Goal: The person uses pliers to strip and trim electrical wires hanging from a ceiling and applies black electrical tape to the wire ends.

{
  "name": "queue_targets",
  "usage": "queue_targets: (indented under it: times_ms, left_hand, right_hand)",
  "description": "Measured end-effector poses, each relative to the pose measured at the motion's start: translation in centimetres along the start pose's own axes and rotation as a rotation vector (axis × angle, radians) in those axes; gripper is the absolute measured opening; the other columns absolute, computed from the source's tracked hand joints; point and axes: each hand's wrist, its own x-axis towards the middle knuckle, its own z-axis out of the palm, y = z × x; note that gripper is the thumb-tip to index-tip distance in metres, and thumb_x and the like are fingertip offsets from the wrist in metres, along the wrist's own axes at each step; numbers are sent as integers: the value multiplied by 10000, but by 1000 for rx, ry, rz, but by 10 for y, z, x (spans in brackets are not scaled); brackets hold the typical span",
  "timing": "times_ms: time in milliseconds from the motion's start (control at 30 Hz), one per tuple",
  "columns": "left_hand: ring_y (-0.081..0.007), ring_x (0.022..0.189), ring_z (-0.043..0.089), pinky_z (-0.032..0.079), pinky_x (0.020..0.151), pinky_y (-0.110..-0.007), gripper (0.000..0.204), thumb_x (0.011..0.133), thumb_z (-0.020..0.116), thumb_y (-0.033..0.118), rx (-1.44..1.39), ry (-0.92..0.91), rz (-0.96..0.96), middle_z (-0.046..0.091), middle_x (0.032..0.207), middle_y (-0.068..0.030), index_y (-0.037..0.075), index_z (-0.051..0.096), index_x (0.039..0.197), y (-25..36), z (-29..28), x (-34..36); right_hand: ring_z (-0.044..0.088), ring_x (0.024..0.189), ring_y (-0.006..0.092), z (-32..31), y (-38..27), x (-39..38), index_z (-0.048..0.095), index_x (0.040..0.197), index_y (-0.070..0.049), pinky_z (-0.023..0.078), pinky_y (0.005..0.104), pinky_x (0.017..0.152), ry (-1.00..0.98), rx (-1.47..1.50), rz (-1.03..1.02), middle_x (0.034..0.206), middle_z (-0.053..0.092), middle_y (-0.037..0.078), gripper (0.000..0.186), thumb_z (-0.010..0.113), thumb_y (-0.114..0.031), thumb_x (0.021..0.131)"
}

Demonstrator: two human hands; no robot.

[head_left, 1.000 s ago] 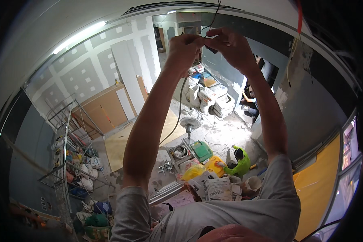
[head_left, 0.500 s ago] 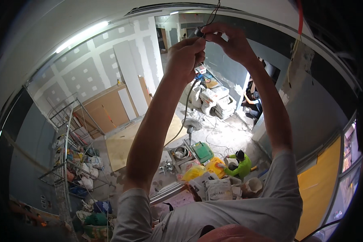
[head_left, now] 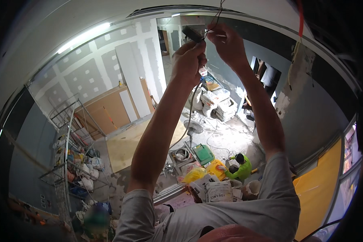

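Block [head_left: 192, 34], blk, in L hand [head_left: 188, 60]

A narrow gap between my left hand [head_left: 188, 63] and right hand [head_left: 229, 46] is crossed by thin dark wires [head_left: 218, 18]; a black block [head_left: 192, 34] obstructs passage above the former, a grey cable [head_left: 193, 97] below; rightward, open air extends toward a red conduit [head_left: 300, 20].

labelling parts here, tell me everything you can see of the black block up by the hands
The small black block is oblong, boxy and plastic-looking. It slants, upper end leftward, high in view. Its lower right end meets the fingertips of the left hand; thin dark wires run close by; any join is unclear.
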Motion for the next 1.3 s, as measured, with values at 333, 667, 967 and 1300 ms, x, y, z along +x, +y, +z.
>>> queue_targets:
  times_ms: [333, 667, 967, 1300]
  left_hand:
    - [-77, 554, 505, 388, 517, -244, 124, 886, 714, 51, 188, 56, 312, 617, 705, -30, -5, 674, 988, -3, 0, -1]
    - [-163, 679, 662, 511, 662, -318, 118, 867, 676, 76, 799, 182, 821, 710, 784, -139, -6, 712, 944, 1, -4, 1]
    - [-85, 651, 513, 434, 612, -247, 199, 904, 708, 92, 459, -74, 372, 621, 741, -19, -46, 715, 1047, 8, -8, 0]
    - [-94, 633, 527, 441, 611, -256, 234, 915, 711, 101, 358, -39, 153, 625, 757, -25, -61, 693, 1084, 13, -1, -3]
  right_hand:
    - [695, 957, 153, -6, -29, 3, 705, 1158, -92, 539, 298, 838, -4, 42, -53, 1011, 737, 92, 300, 725, -271, 918]
    - [660, 976, 135, -34, -44, 9, 560, 1365, -53, 518, 343, 904, -338, 41, 30, 1108, 692, 71, 522, 755, -207, 907]
    - [629, 800, 98, -40, -34, 1, 681, 1127, -53, 509, 287, 792, -311, -360, -226, 846, 695, 34, 296, 753, -221, 894]
    - [664, 891, 74, -43, -16, -6, 679, 1031, -77, 496, 290, 779, -217, -339, -180, 866, 698, -21, 216, 775, -188, 872]
